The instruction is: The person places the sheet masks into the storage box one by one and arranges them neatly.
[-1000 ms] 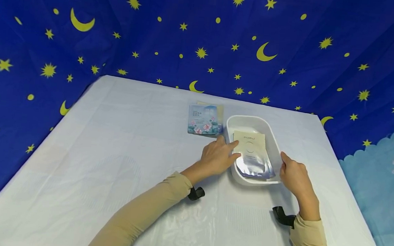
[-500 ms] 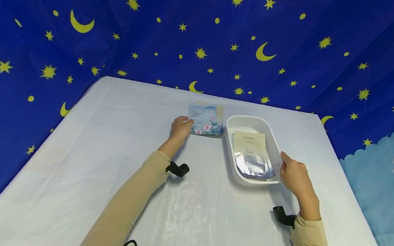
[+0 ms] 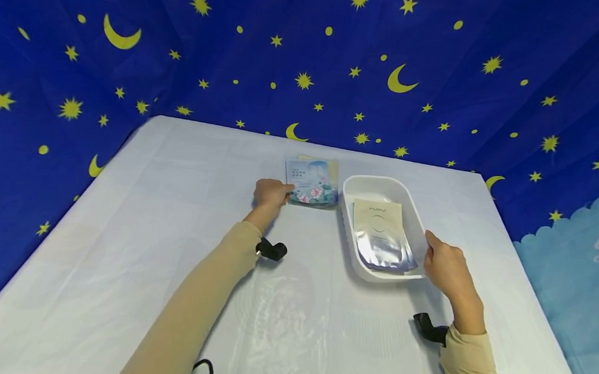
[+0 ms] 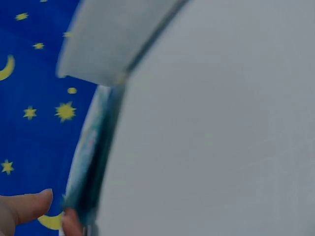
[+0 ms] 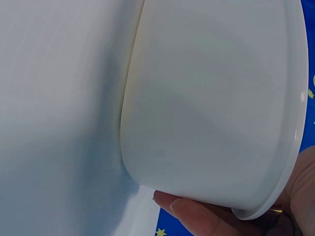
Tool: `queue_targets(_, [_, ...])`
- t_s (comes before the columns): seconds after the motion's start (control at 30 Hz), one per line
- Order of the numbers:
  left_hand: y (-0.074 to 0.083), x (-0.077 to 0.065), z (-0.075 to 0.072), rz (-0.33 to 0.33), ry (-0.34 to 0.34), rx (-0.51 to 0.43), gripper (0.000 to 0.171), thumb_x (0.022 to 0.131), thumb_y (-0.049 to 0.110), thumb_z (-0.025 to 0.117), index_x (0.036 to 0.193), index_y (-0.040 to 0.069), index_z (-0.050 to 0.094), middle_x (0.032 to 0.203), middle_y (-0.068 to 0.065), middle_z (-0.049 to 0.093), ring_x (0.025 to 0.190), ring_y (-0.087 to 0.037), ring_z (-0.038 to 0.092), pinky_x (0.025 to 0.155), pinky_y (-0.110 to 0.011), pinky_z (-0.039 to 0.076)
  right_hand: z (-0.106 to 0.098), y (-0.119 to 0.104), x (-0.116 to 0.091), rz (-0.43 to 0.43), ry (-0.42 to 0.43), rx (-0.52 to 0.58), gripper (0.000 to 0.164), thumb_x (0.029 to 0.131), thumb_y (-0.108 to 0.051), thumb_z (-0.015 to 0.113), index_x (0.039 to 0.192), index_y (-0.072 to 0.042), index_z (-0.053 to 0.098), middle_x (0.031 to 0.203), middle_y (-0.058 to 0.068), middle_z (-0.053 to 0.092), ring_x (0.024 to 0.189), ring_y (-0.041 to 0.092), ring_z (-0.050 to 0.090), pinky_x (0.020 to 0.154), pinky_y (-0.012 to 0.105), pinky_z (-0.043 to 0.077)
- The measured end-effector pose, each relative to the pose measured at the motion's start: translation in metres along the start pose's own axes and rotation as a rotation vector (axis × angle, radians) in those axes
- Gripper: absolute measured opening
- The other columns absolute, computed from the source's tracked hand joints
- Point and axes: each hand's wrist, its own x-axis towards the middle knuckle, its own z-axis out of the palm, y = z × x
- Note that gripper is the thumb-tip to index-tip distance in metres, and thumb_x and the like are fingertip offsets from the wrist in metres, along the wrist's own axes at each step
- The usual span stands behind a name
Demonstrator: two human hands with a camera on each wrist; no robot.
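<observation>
In the head view, my left hand (image 3: 270, 193) is at the left edge of a small stack of flat square packets, like sheet-mask sachets. The top packet (image 3: 310, 182) is blue with pink lotus flowers. A fingertip (image 4: 72, 223) touches the stack's edge in the left wrist view, while the thumb (image 4: 32, 205) stands slightly apart from it. To the right is a deep white plastic tray (image 3: 348, 225), its near right corner gripped by my right hand (image 3: 450, 270). Inside the tray lie cream-and-silver packets (image 3: 380, 230). The right fingers (image 5: 197, 214) press its outer wall from below.
A white cloth covers the table (image 3: 183, 202). Behind it hangs a dark blue curtain (image 3: 267, 57) with yellow moons and stars. A light blue panel (image 3: 576, 253) borders the right side. A black cable (image 3: 206, 366) shows near the front edge.
My left hand has left the tray's left side and moved left to the lotus packets; in the last half second it has shifted only slightly. The right hand and the tray have stayed put.
</observation>
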Motion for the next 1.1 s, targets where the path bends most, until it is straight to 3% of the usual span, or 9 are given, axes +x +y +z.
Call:
queue_targets(0.1, [-0.003, 0.0, 0.007, 0.041, 0.04, 0.094, 0.045, 0.08, 0.007, 0.078, 0.121, -0.006, 0.063, 0.109, -0.022, 0.071, 0.068, -0.02, 0.069, 0.079, -0.03, 0.059, 0.0, -0.001, 0.001, 0.006, -0.007, 0.006, 0.042, 0.088, 0.004, 0.045, 0.128, 0.016, 0.052, 0.109, 0.041, 0.06, 0.083, 0.054, 0.063, 0.068, 0.061, 0.05])
queue_targets(0.17, [-0.004, 0.0, 0.009, 0.03, 0.048, 0.094, 0.044, 0.08, 0.003, 0.077, 0.121, -0.005, 0.064, 0.111, -0.021, 0.07, 0.079, -0.028, 0.073, 0.082, -0.033, 0.06, 0.0, -0.001, 0.001, 0.014, -0.021, 0.012, 0.043, 0.089, 0.004, 0.044, 0.129, 0.016, 0.052, 0.111, 0.041, 0.059, 0.085, 0.054, 0.063, 0.068, 0.061, 0.051])
queue_targets(0.3, [-0.007, 0.001, 0.01, -0.024, 0.014, -0.031, 0.035, 0.081, -0.005, 0.072, 0.116, -0.006, 0.067, 0.115, -0.022, 0.068, 0.092, -0.032, 0.073, 0.077, -0.033, 0.061, -0.001, -0.002, 0.001, 0.02, -0.037, 0.015, 0.043, 0.089, 0.003, 0.044, 0.13, 0.016, 0.051, 0.112, 0.041, 0.059, 0.089, 0.055, 0.063, 0.07, 0.06, 0.051])
queue_targets(0.4, [-0.01, 0.001, 0.009, -0.036, -0.024, -0.187, 0.032, 0.084, -0.011, 0.065, 0.116, -0.01, 0.065, 0.122, -0.027, 0.062, 0.101, -0.036, 0.069, 0.08, -0.034, 0.061, -0.002, -0.002, 0.001, 0.018, -0.034, 0.014, 0.044, 0.09, 0.003, 0.044, 0.131, 0.016, 0.051, 0.112, 0.041, 0.059, 0.09, 0.055, 0.062, 0.071, 0.061, 0.051])
queue_targets(0.53, [-0.01, -0.002, 0.007, -0.006, -0.063, -0.339, 0.03, 0.087, -0.016, 0.056, 0.116, -0.015, 0.061, 0.126, -0.031, 0.055, 0.11, -0.041, 0.064, 0.087, -0.038, 0.059, -0.003, -0.001, 0.002, 0.02, -0.033, 0.013, 0.044, 0.09, 0.003, 0.044, 0.131, 0.016, 0.051, 0.112, 0.041, 0.059, 0.091, 0.056, 0.062, 0.072, 0.062, 0.05])
queue_targets(0.77, [-0.002, -0.008, 0.005, 0.082, -0.02, -0.428, 0.025, 0.087, -0.017, 0.055, 0.111, -0.016, 0.063, 0.11, -0.027, 0.058, 0.102, -0.04, 0.066, 0.082, -0.036, 0.061, -0.003, -0.001, 0.002, 0.032, -0.048, 0.006, 0.044, 0.09, 0.003, 0.044, 0.132, 0.015, 0.05, 0.113, 0.041, 0.059, 0.091, 0.055, 0.062, 0.073, 0.062, 0.05])
queue_targets(0.9, [0.012, -0.028, 0.011, 0.139, -0.043, -0.491, 0.024, 0.086, -0.016, 0.058, 0.109, -0.015, 0.065, 0.096, -0.016, 0.06, 0.088, -0.028, 0.067, 0.079, -0.034, 0.061, -0.004, -0.001, 0.001, 0.034, -0.043, -0.001, 0.044, 0.089, 0.003, 0.045, 0.131, 0.015, 0.05, 0.112, 0.041, 0.059, 0.089, 0.055, 0.062, 0.071, 0.062, 0.05])
queue_targets(1.1, [0.03, -0.072, 0.028, 0.183, -0.215, -0.481, 0.022, 0.086, -0.015, 0.061, 0.107, -0.014, 0.066, 0.089, -0.015, 0.063, 0.068, -0.013, 0.065, 0.075, -0.032, 0.062, -0.003, -0.001, 0.001, 0.023, -0.027, 0.008, 0.043, 0.089, 0.004, 0.044, 0.13, 0.016, 0.051, 0.11, 0.042, 0.059, 0.084, 0.054, 0.063, 0.069, 0.061, 0.05])
